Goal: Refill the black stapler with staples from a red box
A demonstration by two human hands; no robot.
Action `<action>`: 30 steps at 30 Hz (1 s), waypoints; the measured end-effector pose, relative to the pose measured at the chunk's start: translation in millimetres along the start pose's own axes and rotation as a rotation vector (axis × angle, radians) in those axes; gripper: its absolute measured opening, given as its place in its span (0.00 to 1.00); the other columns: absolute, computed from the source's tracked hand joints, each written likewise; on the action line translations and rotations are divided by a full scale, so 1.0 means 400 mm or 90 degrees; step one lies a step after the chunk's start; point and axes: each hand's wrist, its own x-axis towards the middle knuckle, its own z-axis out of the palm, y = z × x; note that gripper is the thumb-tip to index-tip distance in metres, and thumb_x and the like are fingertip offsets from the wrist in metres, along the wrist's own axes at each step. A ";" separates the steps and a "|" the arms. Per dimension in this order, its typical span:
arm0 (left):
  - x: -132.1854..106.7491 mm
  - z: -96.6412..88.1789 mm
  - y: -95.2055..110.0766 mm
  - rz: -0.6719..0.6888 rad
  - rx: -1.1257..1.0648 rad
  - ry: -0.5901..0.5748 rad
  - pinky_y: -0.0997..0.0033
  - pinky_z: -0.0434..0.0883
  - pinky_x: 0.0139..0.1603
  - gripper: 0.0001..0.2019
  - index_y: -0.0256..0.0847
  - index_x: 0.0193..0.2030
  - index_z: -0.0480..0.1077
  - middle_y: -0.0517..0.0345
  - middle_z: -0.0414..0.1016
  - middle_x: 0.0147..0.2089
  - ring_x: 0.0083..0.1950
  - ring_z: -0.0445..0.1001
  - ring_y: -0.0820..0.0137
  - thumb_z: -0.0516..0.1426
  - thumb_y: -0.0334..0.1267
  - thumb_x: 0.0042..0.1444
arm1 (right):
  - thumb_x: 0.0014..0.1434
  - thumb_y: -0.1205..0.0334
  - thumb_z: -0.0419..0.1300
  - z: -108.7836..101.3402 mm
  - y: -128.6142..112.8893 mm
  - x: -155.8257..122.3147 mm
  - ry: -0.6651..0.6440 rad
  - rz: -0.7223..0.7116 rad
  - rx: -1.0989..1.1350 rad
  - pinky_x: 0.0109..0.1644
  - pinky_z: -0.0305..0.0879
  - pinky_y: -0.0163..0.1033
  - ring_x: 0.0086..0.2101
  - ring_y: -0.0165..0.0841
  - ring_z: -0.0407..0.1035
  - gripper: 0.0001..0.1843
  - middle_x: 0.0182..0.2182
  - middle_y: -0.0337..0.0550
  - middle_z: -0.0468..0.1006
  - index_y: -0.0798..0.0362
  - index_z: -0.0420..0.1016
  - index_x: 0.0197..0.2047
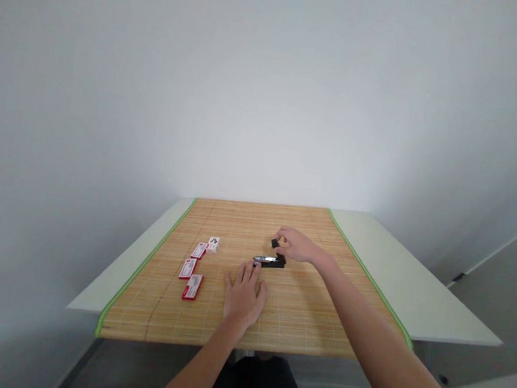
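A black stapler (269, 261) lies on the bamboo mat (303, 306), its top arm swung up and back. My right hand (297, 244) pinches the raised black end of the stapler between thumb and fingers. My left hand (244, 293) rests flat on the mat, fingers spread, with its fingertips touching the near end of the stapler's metal base. It holds nothing.
Three red-and-white staple boxes (192, 286) (187, 268) (198, 250) and one small white box (213, 244) lie in a row on the mat's left part. The mat has green edging and covers a pale table (413, 292) set against a white wall.
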 end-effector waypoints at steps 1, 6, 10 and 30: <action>0.000 0.000 0.001 -0.002 -0.002 0.003 0.28 0.41 0.73 0.28 0.55 0.76 0.51 0.55 0.49 0.79 0.78 0.47 0.49 0.45 0.46 0.70 | 0.58 0.56 0.68 -0.016 0.021 -0.020 0.012 0.010 0.018 0.52 0.67 0.40 0.45 0.37 0.73 0.16 0.49 0.45 0.80 0.50 0.81 0.49; -0.002 0.005 0.001 -0.004 -0.007 0.019 0.30 0.42 0.74 0.29 0.55 0.76 0.50 0.56 0.51 0.79 0.78 0.47 0.51 0.47 0.44 0.69 | 0.62 0.54 0.62 -0.048 0.132 -0.132 0.058 0.087 0.108 0.47 0.71 0.40 0.40 0.35 0.76 0.17 0.49 0.45 0.82 0.49 0.80 0.52; -0.004 0.008 0.001 -0.017 -0.009 0.030 0.32 0.42 0.75 0.30 0.53 0.76 0.51 0.55 0.50 0.79 0.78 0.47 0.52 0.47 0.43 0.69 | 0.60 0.52 0.62 -0.003 0.192 -0.200 0.078 0.139 0.168 0.47 0.73 0.42 0.40 0.38 0.77 0.18 0.45 0.47 0.84 0.50 0.82 0.49; -0.031 -0.055 -0.015 -0.089 -0.150 0.141 0.54 0.62 0.69 0.21 0.45 0.65 0.67 0.48 0.68 0.66 0.67 0.66 0.58 0.50 0.36 0.67 | 0.68 0.49 0.49 0.289 0.105 -0.359 0.301 0.287 -0.103 0.70 0.55 0.53 0.65 0.47 0.61 0.37 0.67 0.55 0.66 0.53 0.50 0.76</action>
